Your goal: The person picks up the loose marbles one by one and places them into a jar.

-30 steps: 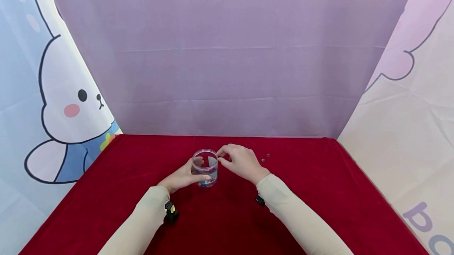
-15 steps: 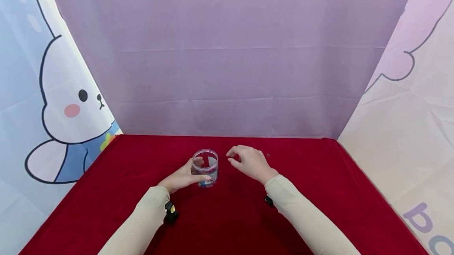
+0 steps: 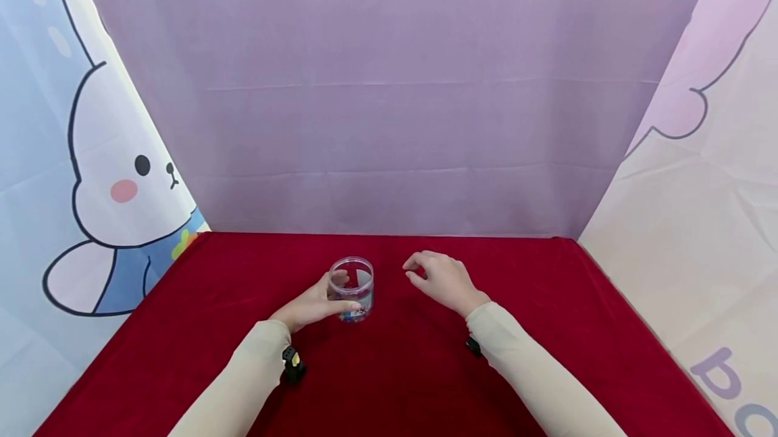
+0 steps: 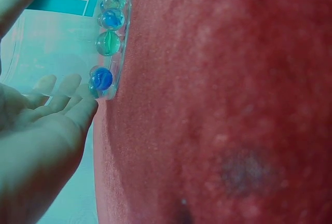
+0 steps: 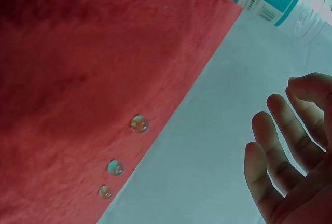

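My left hand (image 3: 308,306) grips an upright clear plastic jar (image 3: 365,294) without a lid, thumb on the near side and fingers round the far side. Several glass marbles (image 4: 108,43), blue and green among them, lie at the jar's bottom in the left wrist view. To the right of the jar hovers my right hand (image 3: 446,281), its fingers loosely bent with nothing between them. Beyond it, three loose marbles (image 5: 115,167) rest on the red cloth in the right wrist view. The right hand hides them in the head view.
A red cloth (image 3: 389,369) covers the table. Behind it hangs a plain purple backdrop (image 3: 389,99). Printed sheets stand at both sides, the left one with a cartoon rabbit (image 3: 121,173). Dark wrist cameras (image 3: 294,364) sit at the sleeves.
My right hand has drawn away from the jar's rim to the right, and now covers the loose marbles seen earlier. The left hand and jar have stayed put.
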Demonstrator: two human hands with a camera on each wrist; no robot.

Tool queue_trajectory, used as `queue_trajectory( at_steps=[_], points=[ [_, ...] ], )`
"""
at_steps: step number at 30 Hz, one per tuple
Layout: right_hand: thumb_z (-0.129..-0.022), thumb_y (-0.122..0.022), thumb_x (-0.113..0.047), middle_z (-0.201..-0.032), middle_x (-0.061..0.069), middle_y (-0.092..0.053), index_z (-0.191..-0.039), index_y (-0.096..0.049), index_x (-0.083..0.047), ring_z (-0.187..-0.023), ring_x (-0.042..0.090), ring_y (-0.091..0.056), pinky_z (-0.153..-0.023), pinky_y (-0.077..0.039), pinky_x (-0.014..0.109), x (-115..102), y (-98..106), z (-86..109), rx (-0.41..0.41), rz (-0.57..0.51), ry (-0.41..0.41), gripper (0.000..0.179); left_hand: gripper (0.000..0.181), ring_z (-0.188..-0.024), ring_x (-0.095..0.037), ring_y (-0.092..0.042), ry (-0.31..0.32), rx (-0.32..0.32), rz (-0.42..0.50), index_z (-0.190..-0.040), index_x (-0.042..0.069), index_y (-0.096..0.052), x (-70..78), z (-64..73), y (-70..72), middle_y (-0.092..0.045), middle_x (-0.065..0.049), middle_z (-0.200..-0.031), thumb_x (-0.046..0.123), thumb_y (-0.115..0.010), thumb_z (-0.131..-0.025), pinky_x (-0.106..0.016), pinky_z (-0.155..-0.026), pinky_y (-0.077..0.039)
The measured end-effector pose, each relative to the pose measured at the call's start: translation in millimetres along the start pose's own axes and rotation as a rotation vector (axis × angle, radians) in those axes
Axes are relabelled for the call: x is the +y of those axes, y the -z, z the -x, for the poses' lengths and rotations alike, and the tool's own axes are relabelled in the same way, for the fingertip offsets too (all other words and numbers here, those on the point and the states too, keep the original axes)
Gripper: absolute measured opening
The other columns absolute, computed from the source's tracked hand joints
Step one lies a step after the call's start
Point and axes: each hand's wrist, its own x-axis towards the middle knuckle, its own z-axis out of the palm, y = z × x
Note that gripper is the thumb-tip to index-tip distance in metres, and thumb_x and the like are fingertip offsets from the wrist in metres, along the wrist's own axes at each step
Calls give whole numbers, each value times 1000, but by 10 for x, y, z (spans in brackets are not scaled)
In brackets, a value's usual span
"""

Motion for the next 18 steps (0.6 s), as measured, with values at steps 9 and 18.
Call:
queue_trajectory(
  at_steps=[9, 18],
  points=[
    [-94, -71, -22, -101, -11, -68, -107, -73, -24, -81, 7, -62, -58, -48, 26, 205, 14, 40, 4, 33, -38, 13, 90, -124, -28, -45, 1, -2, -1, -154, 9, -25, 0, 1, -1, -40, -12, -149, 37, -79, -88, -51, -102, -44],
    [-94, -70, -20, -99, -11, -67, -107, -72, -23, -70, 4, -56, -54, -46, 26, 397, 20, 66, -33, 24, -115, 13, 88, -124, -28, -45, 6, 2, 0, -153, 12, -28, 2, 4, 0, -42, -11, -148, 36, -79, -87, -53, -102, -44]
  ],
)
